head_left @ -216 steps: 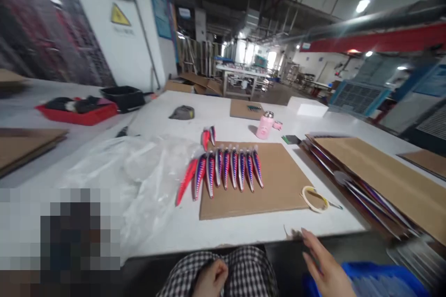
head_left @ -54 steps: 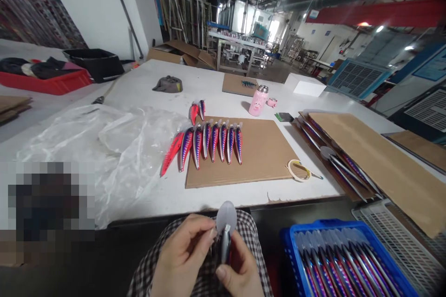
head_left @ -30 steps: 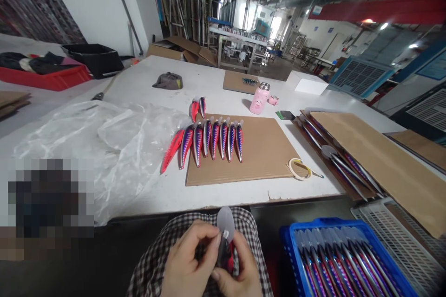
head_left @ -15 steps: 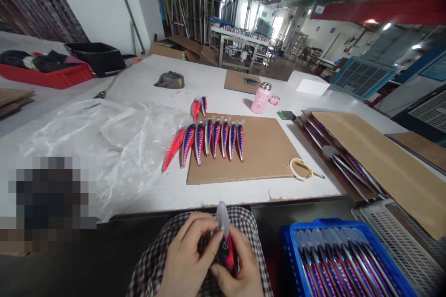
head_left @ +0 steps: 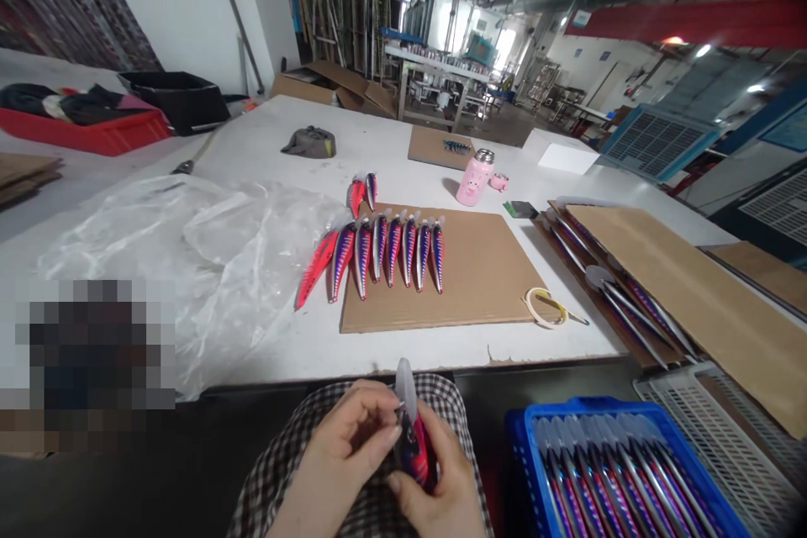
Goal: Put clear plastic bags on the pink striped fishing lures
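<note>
Over my lap, my right hand (head_left: 438, 471) grips a red and dark fishing lure (head_left: 413, 450) whose clear lip points up. Beside the lip's base, the fingertips of my left hand (head_left: 353, 445) are pinched together; whatever small thing they hold there is too small to make out. On the table ahead, several red, purple and silver lures (head_left: 392, 250) lie in a row, most of them on a cardboard sheet (head_left: 485, 269). Two more lures (head_left: 364, 193) sit just behind the row. To my right, a blue basket (head_left: 526, 445) holds several similar lures standing lip-up.
A crumpled clear plastic sheet (head_left: 208, 244) covers the table's left part. A pink bottle (head_left: 475, 179), a grey cap (head_left: 310, 143) and a yellowish ring of cord (head_left: 545, 308) lie around the cardboard. Stacked cardboard with lures (head_left: 681, 269) stands at the right, above a white crate (head_left: 725, 429).
My left fingertips have drawn back slightly from the lure, and more of its head and red side shows. My right hand keeps its grip, moved a little to the right.
</note>
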Demonstrator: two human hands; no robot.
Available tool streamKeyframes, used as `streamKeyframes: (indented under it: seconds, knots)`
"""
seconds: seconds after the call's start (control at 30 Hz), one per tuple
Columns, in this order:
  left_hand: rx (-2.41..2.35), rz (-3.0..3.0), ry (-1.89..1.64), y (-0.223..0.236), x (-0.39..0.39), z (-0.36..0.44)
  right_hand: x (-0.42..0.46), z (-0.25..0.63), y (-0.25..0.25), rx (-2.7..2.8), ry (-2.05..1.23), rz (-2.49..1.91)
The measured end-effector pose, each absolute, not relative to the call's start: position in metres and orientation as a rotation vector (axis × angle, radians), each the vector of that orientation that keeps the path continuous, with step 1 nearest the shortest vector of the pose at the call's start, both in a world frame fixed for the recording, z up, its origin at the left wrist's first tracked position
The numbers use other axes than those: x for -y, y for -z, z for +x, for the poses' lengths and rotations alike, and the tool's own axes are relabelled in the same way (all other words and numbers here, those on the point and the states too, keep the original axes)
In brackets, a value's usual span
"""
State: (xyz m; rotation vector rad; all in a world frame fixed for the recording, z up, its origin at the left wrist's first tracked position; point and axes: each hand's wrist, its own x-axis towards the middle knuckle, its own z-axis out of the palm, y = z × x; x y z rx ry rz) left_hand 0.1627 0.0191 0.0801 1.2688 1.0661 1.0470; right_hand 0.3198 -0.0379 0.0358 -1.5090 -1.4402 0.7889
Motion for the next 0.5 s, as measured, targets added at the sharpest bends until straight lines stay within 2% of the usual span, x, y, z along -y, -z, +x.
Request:
streamKeyframes:
  seconds: [0.2,0.5]
  knots:
    - [-1.038,1.147,-0.954,-0.075,-0.017,0.152,0.037,0.329,-0.029,1.582,-0.799,-1.551]
    - [-1.163,1.231,-0.929,-0.075,-0.02,0.159,0.038,0.312,-0.046,1.536,-0.691,-1.637]
